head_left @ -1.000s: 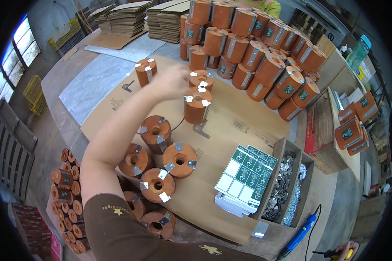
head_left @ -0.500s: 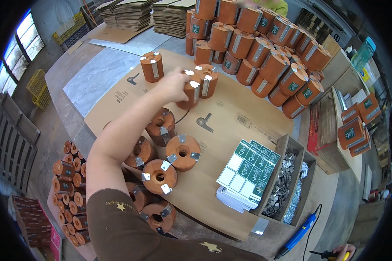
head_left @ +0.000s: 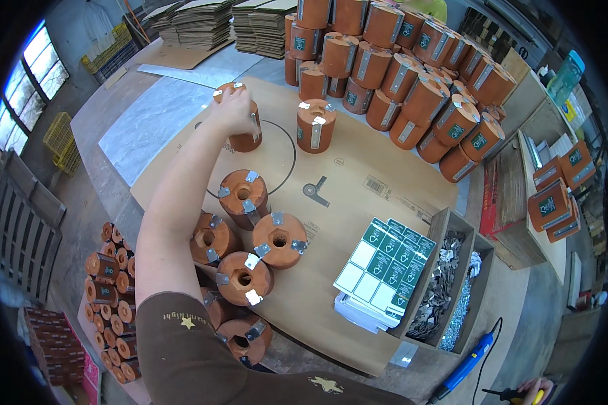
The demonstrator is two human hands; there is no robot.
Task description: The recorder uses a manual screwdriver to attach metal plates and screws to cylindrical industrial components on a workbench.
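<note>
My left hand (head_left: 235,113) reaches far across the table, its fingers closed round the top of a reddish-brown cylinder (head_left: 248,138) with a metal strip. Just behind that cylinder, partly hidden by the hand, is another with pale tabs on its top (head_left: 224,89). A third cylinder (head_left: 315,128) stands upright to the right, apart from the hand. Nearer me, several cylinders with centre holes and metal tabs (head_left: 279,240) are grouped beside my forearm. At the lower right edge my right hand (head_left: 536,389), partly cut off, grips a black-and-yellow hand tool (head_left: 503,394).
Cardboard (head_left: 358,175) covers the table, with a thin black curved line on it. Stacked cylinders (head_left: 405,77) rise at the back. Green-and-white label sheets (head_left: 385,263) lie beside a wooden box (head_left: 476,283) of small metal parts. A blue corded tool (head_left: 467,368) rests near the right edge.
My left hand has carried the cylinder leftward, from beside the right-hand standing one to beside the left-hand one. More of the black curved line shows. The right hand stays about where it was.
</note>
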